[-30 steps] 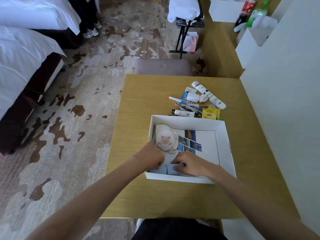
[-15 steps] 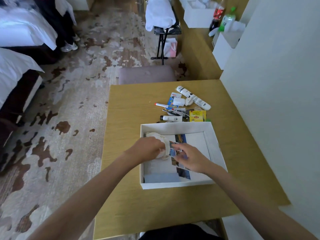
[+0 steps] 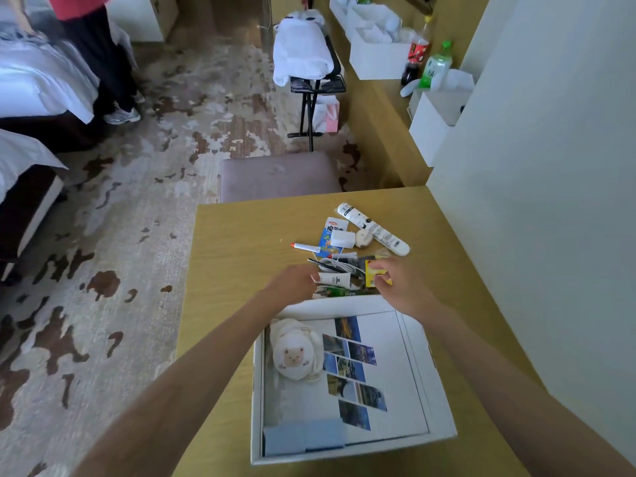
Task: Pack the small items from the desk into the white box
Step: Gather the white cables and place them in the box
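The white box [image 3: 444, 394] sits open on the wooden desk [image 3: 234, 256], near me. Inside lie a sheep plush [image 3: 296, 354], a row of photo cards [image 3: 351, 370] and a blue pad [image 3: 304, 437]. Beyond the box is the pile of small items: a long white tube [image 3: 373, 228], a red-tipped pen [image 3: 304, 247], a white charger [image 3: 342, 238], a coiled cable [image 3: 339, 265]. My left hand [image 3: 292, 282] touches the cap end of a small white tube [image 3: 335, 279]; its grip is unclear. My right hand [image 3: 402, 285] pinches a yellow packet [image 3: 371, 276].
A white wall [image 3: 550, 201] borders the desk's right edge. A padded stool [image 3: 278, 177] stands at the far edge. Further back are a rack with white towels [image 3: 304, 53], bottles [image 3: 418, 55] and white boxes on a counter. A person [image 3: 96, 56] stands by the beds.
Both hands have left the inside of the box and reached forward over its far wall to the item pile. The plush and photo cards stay in the box.
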### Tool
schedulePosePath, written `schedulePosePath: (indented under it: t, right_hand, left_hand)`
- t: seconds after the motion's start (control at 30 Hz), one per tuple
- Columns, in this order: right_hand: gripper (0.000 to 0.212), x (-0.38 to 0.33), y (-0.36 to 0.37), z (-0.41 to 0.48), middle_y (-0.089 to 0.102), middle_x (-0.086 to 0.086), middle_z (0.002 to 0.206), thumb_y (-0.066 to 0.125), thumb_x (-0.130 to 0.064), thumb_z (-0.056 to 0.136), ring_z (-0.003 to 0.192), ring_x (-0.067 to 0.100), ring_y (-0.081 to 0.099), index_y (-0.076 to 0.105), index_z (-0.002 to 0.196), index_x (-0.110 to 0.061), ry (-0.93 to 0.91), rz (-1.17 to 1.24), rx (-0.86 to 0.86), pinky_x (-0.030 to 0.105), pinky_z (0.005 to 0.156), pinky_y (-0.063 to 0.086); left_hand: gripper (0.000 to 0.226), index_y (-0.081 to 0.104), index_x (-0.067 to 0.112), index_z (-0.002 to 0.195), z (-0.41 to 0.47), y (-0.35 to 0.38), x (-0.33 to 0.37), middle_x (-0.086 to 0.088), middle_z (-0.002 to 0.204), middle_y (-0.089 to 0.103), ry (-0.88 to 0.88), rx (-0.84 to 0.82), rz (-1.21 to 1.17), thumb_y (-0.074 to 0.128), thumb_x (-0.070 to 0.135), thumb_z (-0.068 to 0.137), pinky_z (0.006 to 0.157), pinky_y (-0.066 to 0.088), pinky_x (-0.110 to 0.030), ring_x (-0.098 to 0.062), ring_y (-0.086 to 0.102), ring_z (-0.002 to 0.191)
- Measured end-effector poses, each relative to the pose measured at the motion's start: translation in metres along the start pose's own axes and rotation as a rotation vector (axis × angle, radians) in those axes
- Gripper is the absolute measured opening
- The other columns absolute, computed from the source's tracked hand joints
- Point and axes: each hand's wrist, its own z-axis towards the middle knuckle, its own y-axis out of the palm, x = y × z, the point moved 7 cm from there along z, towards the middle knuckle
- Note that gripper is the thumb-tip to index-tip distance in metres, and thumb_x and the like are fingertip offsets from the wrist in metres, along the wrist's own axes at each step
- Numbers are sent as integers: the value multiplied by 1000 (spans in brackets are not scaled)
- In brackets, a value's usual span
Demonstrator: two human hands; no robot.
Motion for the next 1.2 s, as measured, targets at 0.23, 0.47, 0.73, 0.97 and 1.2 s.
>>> schedulePosePath:
  t: [0.23,0.47,0.73,0.97,1.2]
  right_hand:
    - [29,41,32,47,63,9,120,53,-15,94,107,23,58,59,123,-9,139,-165,-304,32,84,47]
    - [26,43,56,67,63,5,109,59,-20,92,99,24,60,63,116,-13,81,-240,-469,35,78,49]
    - [12,27,84,69,68,1,101,60,-26,91,86,15,63,67,98,-19,64,-149,-576,31,72,50]
    - [20,18,78,68,66,-2,102,68,-28,86,89,14,61,66,104,-20,48,-75,-482,28,72,51]
    - [36,-14,77,69,58,-13,105,70,-31,82,95,7,57,63,116,-21,-31,12,-363,15,68,42]
  left_hand:
    - [44,55,19,121,55,42,-14,-5,124,58,30,-215,204,67,21,79,86,48,-38,-24,53,110]
    - [29,68,18,98,82,50,-12,-5,104,65,46,-239,392,74,34,75,67,42,-30,-23,59,94]
    - [31,66,19,102,76,53,-15,-1,104,66,119,-325,373,68,42,80,71,47,-33,-20,59,96]
    - [26,64,4,104,50,25,-16,-11,106,64,144,-293,164,58,27,92,76,42,-34,-24,56,95]
    - [9,63,6,95,10,-25,-43,-15,91,68,45,18,-197,60,14,91,65,54,-36,-28,64,72]
